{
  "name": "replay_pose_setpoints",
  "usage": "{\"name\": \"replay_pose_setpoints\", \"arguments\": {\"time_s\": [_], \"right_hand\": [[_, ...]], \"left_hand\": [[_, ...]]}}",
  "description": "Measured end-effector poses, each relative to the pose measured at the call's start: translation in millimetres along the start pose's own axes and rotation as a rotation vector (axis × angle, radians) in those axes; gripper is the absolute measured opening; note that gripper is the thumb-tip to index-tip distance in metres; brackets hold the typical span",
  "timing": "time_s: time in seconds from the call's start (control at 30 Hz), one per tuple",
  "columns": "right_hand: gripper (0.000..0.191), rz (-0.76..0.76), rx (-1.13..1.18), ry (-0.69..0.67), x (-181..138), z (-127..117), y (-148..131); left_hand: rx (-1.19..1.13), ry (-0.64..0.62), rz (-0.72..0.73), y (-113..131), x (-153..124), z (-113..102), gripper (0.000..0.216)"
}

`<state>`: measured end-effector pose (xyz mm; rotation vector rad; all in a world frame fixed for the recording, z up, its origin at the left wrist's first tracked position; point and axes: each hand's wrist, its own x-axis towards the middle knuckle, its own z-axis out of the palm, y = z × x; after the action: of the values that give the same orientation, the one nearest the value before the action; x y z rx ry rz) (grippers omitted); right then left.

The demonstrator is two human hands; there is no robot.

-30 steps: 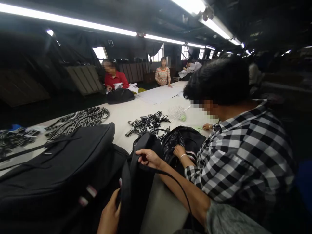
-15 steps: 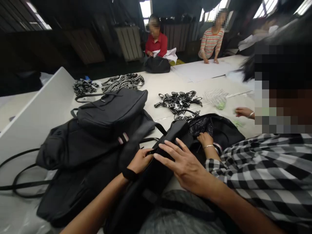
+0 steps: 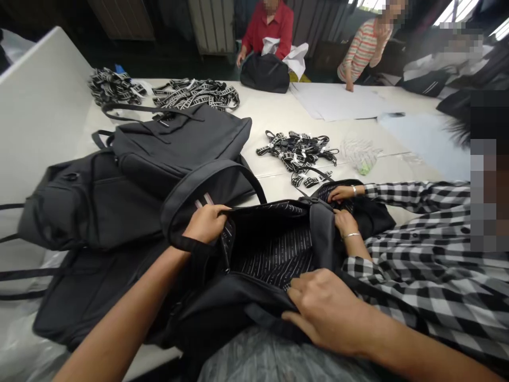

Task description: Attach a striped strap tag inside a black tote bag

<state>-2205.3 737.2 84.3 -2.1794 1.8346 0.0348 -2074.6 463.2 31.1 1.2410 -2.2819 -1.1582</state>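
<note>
A black bag (image 3: 238, 313) lies open in front of me, its striped lining (image 3: 270, 249) showing. My left hand (image 3: 207, 223) grips the bag's far rim beside a carry handle (image 3: 210, 178). My right hand (image 3: 326, 310) pinches the near rim and holds the mouth apart. A person in a checked shirt (image 3: 429, 270) sits at my right, with both hands (image 3: 344, 209) on the far right side of the same bag or one just behind it.
Several dark bags (image 3: 159, 154) are piled at my left on the white table (image 3: 274, 114). Bundles of black-and-white straps (image 3: 298, 151) (image 3: 194, 93) lie further back. Two people stand at the far end by another black bag (image 3: 265, 71) and white paper sheets (image 3: 342, 103).
My view has tilted down. My right hand went from resting flat on the shut bag to gripping its near rim, and the bag's mouth is now pulled open.
</note>
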Motion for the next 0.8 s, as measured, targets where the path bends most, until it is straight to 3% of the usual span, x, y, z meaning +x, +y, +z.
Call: {"name": "replay_pose_setpoints", "arguments": {"time_s": [0.2,0.3,0.33,0.47,0.53,0.67,0.8], "right_hand": [[0.026,-0.024,0.142,-0.113,29.9,-6.5,4.3],[0.061,-0.026,0.375,-0.140,32.5,-10.1,21.6],[0.065,-0.025,0.470,-0.148,34.4,-11.7,26.2],[0.032,0.072,0.789,-0.027,53.9,-15.4,22.7],[0.030,0.110,0.750,0.099,66.3,-14.7,7.5],[0.023,0.086,0.283,0.316,80.0,-8.5,-16.7],[0.028,0.002,0.209,0.363,78.1,6.7,14.3]], "left_hand": [[-0.061,-0.144,-0.002,-8.6,18.1,-1.2,0.026],[-0.086,-0.172,0.015,-3.1,9.6,4.5,0.031],[-0.088,-0.180,0.031,-0.3,5.3,7.3,0.032],[-0.052,-0.166,0.054,13.9,-8.4,19.8,0.029],[-0.028,-0.131,0.058,22.0,-9.8,24.0,0.027],[-0.030,-0.033,0.101,37.1,-1.5,23.9,0.020],[-0.070,0.140,0.076,43.0,8.6,22.4,0.024]]}}
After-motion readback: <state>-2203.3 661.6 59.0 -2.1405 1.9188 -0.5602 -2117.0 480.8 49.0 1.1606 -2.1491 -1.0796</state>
